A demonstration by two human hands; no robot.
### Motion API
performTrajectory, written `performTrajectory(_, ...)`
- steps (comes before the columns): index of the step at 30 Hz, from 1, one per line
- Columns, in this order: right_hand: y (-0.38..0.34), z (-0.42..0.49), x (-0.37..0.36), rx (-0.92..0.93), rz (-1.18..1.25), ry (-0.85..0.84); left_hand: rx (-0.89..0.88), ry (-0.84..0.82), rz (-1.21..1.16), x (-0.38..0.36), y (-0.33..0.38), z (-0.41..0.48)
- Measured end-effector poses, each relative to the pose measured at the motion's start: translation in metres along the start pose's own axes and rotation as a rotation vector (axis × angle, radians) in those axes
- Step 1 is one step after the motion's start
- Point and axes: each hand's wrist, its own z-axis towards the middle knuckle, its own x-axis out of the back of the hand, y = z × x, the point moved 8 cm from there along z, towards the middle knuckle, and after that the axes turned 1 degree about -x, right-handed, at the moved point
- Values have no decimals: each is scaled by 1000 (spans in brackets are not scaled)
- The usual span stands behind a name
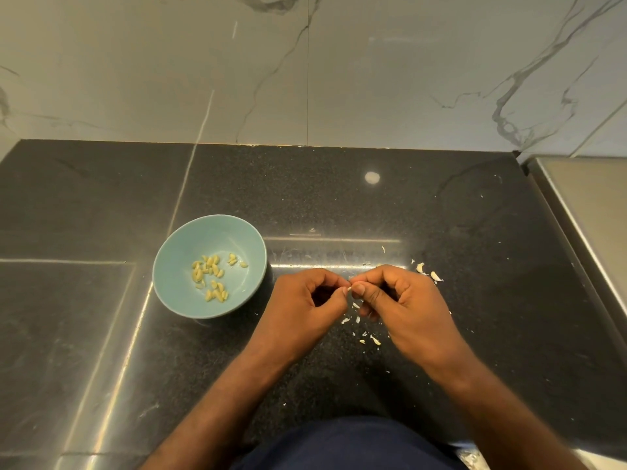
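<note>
My left hand [307, 305] and my right hand [402, 300] meet over the dark counter, fingers curled. Both pinch one small pale seed [349, 288] between thumb and fingertips; most of it is hidden. To the left stands a light blue bowl [171, 283] holding several yellowish peeled seeds [212, 278]. White husk bits [368, 337] lie on the counter under and around my hands, and larger husk pieces [428, 271] lie just beyond my right hand.
The black speckled counter [101, 205] meets a grey marble wall [305, 69] at the back. A raised metal ledge [583, 205] runs along the right side. My dark blue clothing [346, 442] shows at the bottom edge.
</note>
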Motion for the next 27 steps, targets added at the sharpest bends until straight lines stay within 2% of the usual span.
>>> performTrajectory(11,-6,-10,0,57,-147,58,-4,-2,59,-5,2,-2)
performTrajectory(16,-8,-11,-3,95,-173,54,48,18,20,-5,-2,-2)
performTrajectory(27,0,-14,-14,21,212,46,295,73,-406,-8,-14,-8)
